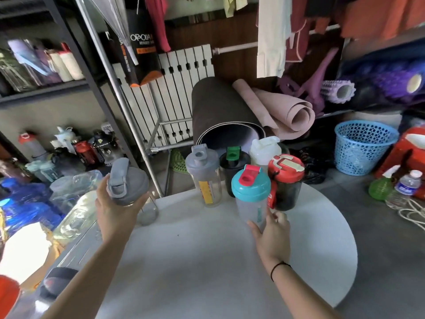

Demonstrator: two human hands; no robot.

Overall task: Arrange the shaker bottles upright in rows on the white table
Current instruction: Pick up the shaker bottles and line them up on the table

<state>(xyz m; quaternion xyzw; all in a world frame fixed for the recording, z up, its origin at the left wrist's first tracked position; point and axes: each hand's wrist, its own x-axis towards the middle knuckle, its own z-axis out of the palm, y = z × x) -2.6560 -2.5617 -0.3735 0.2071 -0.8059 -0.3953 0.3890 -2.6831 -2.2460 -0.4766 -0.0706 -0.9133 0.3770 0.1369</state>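
Note:
My left hand (113,210) grips a clear shaker bottle with a grey lid (127,180), held above the left edge of the round white table (207,261). Around the lower body of a teal-lidded bottle (250,192) with a red flip cap, my right hand (271,233) is wrapped; the bottle stands upright on the table. Behind it stand a clear bottle with a grey cap and yellow label (204,176), a black bottle with a green cap (233,166), a white bottle (264,150) and a dark bottle with a red lid (286,180), all upright.
Clear plastic packaging with more bottles (73,203) lies left of the table. A metal rack pole (128,111) rises behind my left hand. Rolled mats (230,111) lean behind the bottles. A blue basket (363,146), a green spray bottle (381,185) and a water bottle (407,184) sit on the floor at right.

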